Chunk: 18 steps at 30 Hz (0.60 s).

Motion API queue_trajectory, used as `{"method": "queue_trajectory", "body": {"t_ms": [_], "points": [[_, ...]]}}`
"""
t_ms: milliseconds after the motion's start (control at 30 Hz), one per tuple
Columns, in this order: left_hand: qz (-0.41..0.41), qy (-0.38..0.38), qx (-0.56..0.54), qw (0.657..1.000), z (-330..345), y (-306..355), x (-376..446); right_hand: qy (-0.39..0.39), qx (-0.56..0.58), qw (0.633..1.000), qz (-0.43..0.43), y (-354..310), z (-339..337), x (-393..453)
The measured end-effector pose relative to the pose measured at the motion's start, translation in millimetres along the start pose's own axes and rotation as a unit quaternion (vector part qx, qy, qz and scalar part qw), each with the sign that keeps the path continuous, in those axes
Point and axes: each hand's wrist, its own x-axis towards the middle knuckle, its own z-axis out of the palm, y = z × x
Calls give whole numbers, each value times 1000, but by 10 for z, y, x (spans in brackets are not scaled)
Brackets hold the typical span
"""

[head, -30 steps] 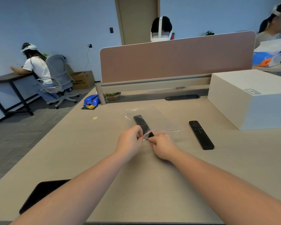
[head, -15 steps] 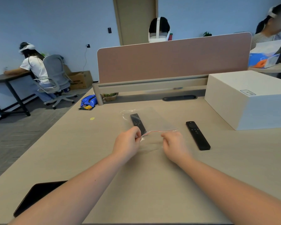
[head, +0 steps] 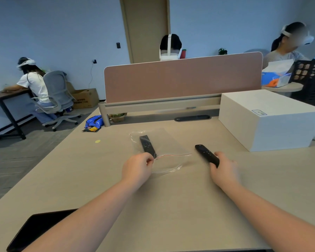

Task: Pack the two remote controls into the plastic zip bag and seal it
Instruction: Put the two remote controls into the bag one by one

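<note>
Left hand [head: 137, 167]: closed in a pinch on the near left corner of the plastic zip bag [head: 159, 149], at the red zip line, mouth edge lifted slightly off the desk [head: 171, 206]. Right hand [head: 225, 170]: wrapped around the near end of the second remote [head: 206, 155], far end angled up and away to the left, apparently raised just clear of the surface, though slight blur leaves contact uncertain. Bag: clear, flat on the desk, mouth toward the wearer and gaping open, red seal strip running from the left pinch rightward. First remote [head: 147, 146]: black, slim, lying inside the bag along its left side, near end just beside the left fingertips. Second remote: black, outside the bag, just right of the open mouth. Desk: light beige, both forearms stretched over it. Dark tablet [head: 35, 231]: flat at the near left corner, partly covered by the left forearm. White box [head: 269, 120]: large, standing at the right, well apart from the bag. Pinkish divider panel [head: 182, 79]: upright along the far desk edge. Small yellow dot [head: 97, 141]: on the desk left of the bag. Blue packet [head: 94, 121]: at the far left corner near the divider foot. Background: three persons wearing headsets at other desks, grey office chair [head: 57, 99], cardboard box [head: 85, 98] on the floor.
</note>
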Motion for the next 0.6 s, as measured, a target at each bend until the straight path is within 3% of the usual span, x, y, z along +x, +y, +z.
{"method": "queue_trajectory", "body": {"t_ms": [133, 267, 433, 600], "points": [[-11, 5, -9, 1000, -23, 45, 36, -10, 146, 988, -46, -192, -146, -125], [-40, 16, -27, 999, -47, 87, 65, -37, 210, 968, -132, -474, -366, -315], [-78, 24, -56, 995, -90, 88, 94, -99, 183, 954, -217, -472, -431, -570], [-48, 32, -64, 996, -85, 120, 70, -92, 125, 969, -192, -335, -228, -654]]}}
